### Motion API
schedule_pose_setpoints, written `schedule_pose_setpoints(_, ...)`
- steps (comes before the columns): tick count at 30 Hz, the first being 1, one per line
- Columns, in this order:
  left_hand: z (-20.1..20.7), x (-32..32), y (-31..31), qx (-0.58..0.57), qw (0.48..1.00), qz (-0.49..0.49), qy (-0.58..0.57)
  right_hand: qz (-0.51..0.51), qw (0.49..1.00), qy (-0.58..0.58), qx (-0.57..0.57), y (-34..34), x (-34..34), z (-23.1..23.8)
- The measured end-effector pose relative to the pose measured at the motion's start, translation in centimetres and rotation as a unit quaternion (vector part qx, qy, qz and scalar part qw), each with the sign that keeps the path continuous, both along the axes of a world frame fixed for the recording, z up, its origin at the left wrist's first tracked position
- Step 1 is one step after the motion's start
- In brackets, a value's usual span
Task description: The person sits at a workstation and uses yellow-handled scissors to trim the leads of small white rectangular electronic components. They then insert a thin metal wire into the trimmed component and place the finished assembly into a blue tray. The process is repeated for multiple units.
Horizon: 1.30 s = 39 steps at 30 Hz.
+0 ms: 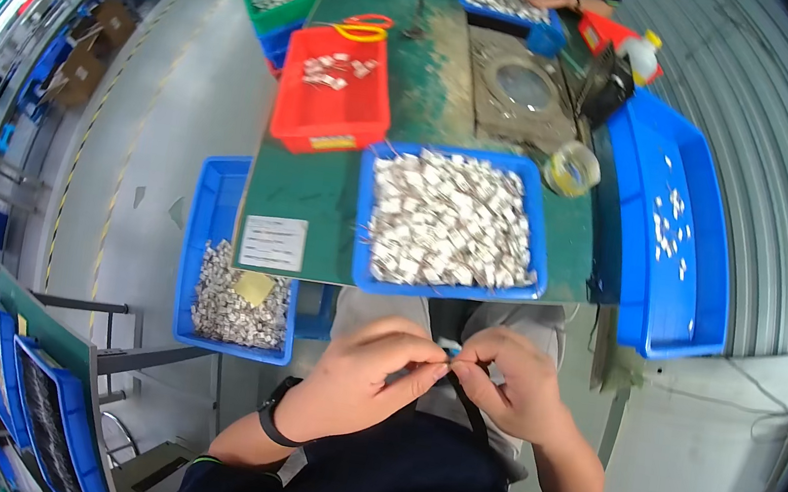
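A small white part is over the lap — pinched at the thumb and fingertips of the left hand and the right hand, both narrow. Just beyond, a blue tray heaped with white parts sits on the worktop's near edge; farther left on the worktop, a red bin holds a few — scissors at its far rim.
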<state>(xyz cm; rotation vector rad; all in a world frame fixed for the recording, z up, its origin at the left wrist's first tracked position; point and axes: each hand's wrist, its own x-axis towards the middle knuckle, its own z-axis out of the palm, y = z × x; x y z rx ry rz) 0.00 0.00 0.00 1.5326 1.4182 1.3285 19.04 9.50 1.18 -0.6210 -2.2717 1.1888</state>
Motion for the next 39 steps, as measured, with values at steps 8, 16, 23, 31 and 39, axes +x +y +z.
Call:
schedule_pose_setpoints(8,-1.8,-4.4,-3.9,-0.033,0.995,0.087,-0.033,-0.008,0.971,-0.078,0.225,4.1,-4.8,4.4)
schedule_pose_setpoints(16,-4.8,-5.8,-8.0,-0.076,0.984,0.124,-0.103,0.028,0.948,-0.086,0.305,20.3,-24.2,5.8)
schedule_pose_setpoints(23,-4.9,-8.6,-8.5,-0.143,0.934,0.236,-0.229,0.056,0.87,-0.256,0.417,29.0,-33.3,0.7)
schedule_pose_setpoints(31,-3.5,-9.6,-6.7,-0.157,0.913,0.209,-0.312,0.103,0.852,-0.226,0.462,29.4,-34.4,1.7)
schedule_pose_setpoints(39,-2.3,-7.7,-4.1,-0.164,0.933,0.185,-0.259,0.066,0.873,-0.253,0.411,30.2,-32.9,0.6)
